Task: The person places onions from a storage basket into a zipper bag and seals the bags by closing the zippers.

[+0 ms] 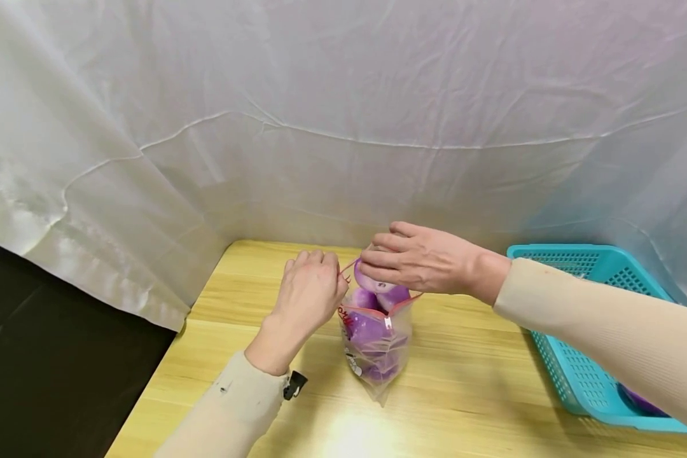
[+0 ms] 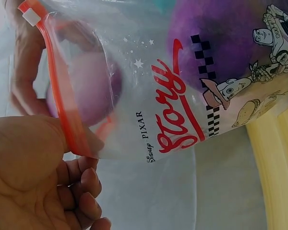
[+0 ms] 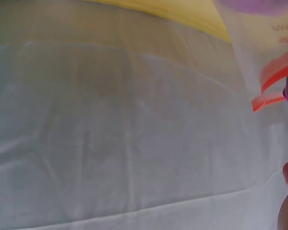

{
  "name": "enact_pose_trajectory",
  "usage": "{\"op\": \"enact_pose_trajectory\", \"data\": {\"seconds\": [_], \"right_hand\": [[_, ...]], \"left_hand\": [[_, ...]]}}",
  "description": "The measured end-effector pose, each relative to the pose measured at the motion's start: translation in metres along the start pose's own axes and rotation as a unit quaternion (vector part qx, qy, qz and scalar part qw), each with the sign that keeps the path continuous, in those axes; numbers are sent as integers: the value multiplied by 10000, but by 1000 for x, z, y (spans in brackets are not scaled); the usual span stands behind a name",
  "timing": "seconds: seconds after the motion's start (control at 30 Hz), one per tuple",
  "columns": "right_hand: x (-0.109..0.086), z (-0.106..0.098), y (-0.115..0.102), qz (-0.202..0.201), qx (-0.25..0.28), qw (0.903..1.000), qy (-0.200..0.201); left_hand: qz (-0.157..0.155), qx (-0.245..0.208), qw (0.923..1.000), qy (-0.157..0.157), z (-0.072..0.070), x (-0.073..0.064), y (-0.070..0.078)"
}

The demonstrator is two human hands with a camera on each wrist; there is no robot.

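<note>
A clear zip bag (image 1: 380, 389) with red print stands on the table, with several round purple pieces inside. Its red-edged mouth is at the top, and the white slider (image 2: 31, 17) sits at one end of the zip. My left hand (image 1: 312, 286) pinches the bag's edge between thumb and fingers on the left side. At the mouth, my right hand (image 1: 420, 259) holds a round, onion-like purple piece (image 1: 372, 278), pale around a small brown spot. The left wrist view shows this purple piece (image 2: 89, 88) through the clear plastic near the zip.
On the right stands a turquoise plastic basket (image 1: 635, 421), partly covered by my right sleeve, with something purple (image 1: 641, 402) inside. A pale curtain (image 1: 343, 178) hangs behind the wooden table (image 1: 469, 394). The table's left edge borders a dark area (image 1: 46, 350).
</note>
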State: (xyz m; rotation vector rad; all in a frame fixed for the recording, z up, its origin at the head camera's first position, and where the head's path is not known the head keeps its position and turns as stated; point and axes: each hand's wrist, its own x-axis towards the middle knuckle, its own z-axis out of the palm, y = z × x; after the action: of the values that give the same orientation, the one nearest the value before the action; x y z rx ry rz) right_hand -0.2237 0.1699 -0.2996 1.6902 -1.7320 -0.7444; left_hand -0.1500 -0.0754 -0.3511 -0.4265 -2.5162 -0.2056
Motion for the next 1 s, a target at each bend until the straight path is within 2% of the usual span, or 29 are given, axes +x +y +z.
{"op": "enact_pose_trajectory", "data": {"seconds": [0.23, 0.47, 0.73, 1.0], "right_hand": [[3, 2, -9, -313, 237, 9988, -279], [-5, 2, -10, -120, 373, 9990, -232], [-19, 7, -12, 467, 486, 9975, 209], [-41, 8, -19, 1277, 757, 9885, 299]], "left_hand": [[-162, -116, 9992, -335, -2, 0, 0], [-199, -160, 9988, -409, -2, 1, 0], [-259, -276, 9981, -476, -3, -1, 1], [-287, -246, 9983, -441, -3, -2, 5]]}}
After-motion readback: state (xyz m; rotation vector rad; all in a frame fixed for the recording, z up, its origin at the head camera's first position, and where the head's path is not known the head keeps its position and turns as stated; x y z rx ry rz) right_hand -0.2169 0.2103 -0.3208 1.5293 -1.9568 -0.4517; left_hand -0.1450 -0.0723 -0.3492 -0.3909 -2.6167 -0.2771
